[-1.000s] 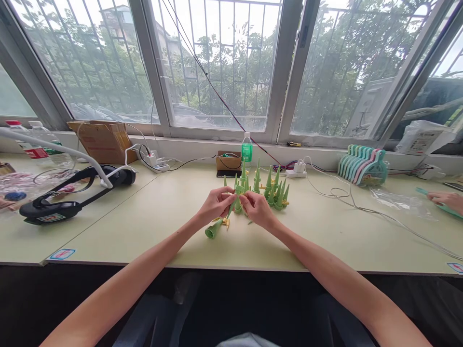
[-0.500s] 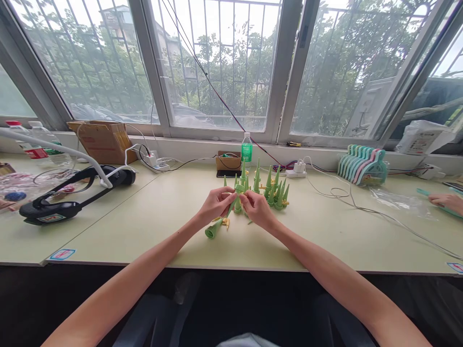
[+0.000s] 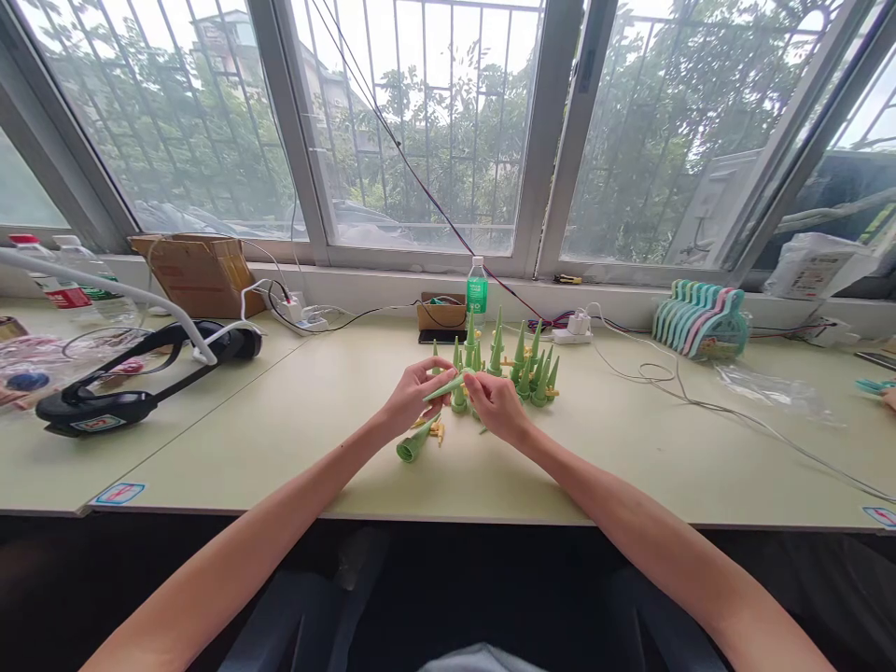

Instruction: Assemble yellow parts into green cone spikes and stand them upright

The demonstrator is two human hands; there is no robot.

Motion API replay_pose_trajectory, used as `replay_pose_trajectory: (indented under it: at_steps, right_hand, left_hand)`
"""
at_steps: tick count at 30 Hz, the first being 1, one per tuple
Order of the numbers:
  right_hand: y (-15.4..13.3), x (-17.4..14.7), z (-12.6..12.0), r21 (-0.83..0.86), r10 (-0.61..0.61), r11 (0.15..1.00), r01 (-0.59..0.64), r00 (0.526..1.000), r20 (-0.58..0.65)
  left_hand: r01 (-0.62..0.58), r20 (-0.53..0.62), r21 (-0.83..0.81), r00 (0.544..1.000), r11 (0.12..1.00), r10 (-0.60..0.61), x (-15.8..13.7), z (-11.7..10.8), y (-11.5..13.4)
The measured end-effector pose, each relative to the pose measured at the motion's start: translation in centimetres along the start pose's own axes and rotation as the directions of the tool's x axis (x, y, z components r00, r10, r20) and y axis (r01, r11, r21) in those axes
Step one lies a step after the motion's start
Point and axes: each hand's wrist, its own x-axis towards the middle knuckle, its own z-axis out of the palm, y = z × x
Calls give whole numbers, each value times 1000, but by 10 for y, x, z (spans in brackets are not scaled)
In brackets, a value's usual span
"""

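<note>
Between my hands a green plastic watering spike is held aslant, its narrow tip toward the lower left. My left hand grips its narrow part with the fingers. My right hand pinches its other end, which the fingers partly hide. Just behind my hands, several more green watering spikes stand upright in a cluster, with small yellow valves among them. One loose green spike lies in front of my left hand, its hollow end toward me. A yellow valve lies beside it.
A green-labelled bottle stands behind the spikes, near a phone and a small cardboard box. A black headset lies left. On the right are pastel hangers, a white cable and another person's hand.
The held spike has swung from steep to flatter, its wide end turning toward my right hand. At the far right, the other person's hand has drawn back toward the edge of view.
</note>
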Motion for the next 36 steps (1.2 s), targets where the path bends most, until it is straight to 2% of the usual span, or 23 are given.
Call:
replay_pose_trajectory:
  at_steps: [14, 18, 23, 36]
  right_hand:
    - [0, 1, 1, -26, -15, 1000, 15, 1000, -24]
    - [-2, 0, 2, 100, 75, 992, -74, 997, -3]
    - [-1, -3, 3, 331, 193, 918, -220, 975, 112]
    - [0, -3, 4, 288, 134, 946, -146, 989, 60]
  left_hand:
    - [-29, -18, -73, 999, 997, 28, 3, 1, -2]
    - [-81, 1, -51, 997, 995, 81, 2, 0, -3]
    - [-70, -6, 16, 998, 997, 70, -1, 0, -3]
    - [-33, -64, -21, 997, 999, 31, -1, 2, -2]
